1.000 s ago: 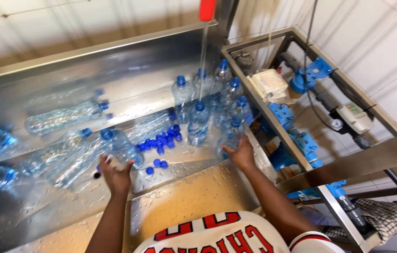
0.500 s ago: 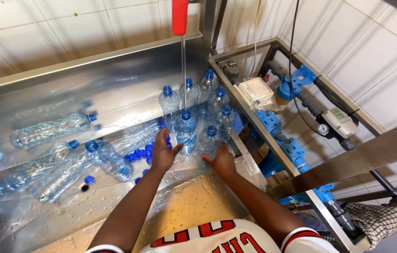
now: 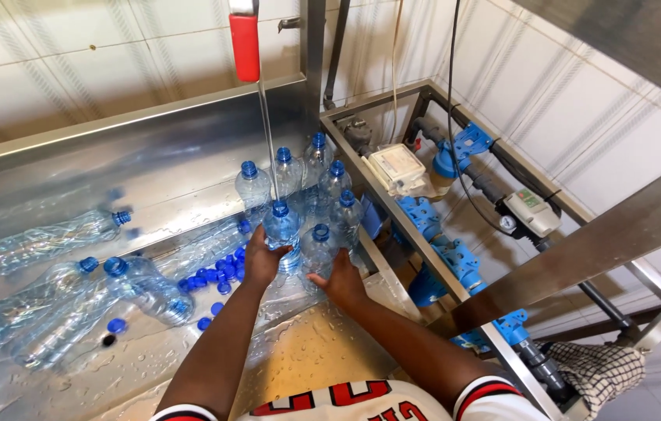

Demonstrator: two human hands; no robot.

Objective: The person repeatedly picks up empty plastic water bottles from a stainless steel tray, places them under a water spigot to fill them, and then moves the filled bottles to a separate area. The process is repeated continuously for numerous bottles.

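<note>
Left hand (image 3: 263, 260) grips an upright clear water bottle (image 3: 282, 236) with a blue cap, long axis vertical, standing under the thin stream from the red-handled tap (image 3: 244, 43); fingers curl round its lower left side. Right hand (image 3: 341, 282) lies just right of it, fingers half-spread, touching the neighbouring upright bottle (image 3: 319, 251) at the front of the cluster on the wet steel trough (image 3: 174, 168).

A small water-bottling workroom is showing itself here: a long stainless steel trough (image 3: 151, 156) is sitting against white tiled walls (image 3: 73, 62), with clear plastic bottles (image 3: 42, 242) and loose blue caps (image 3: 213, 274) lying in it. Right of the trough, blue-valved pipes (image 3: 455, 257) are running through a metal frame (image 3: 424, 257).
</note>
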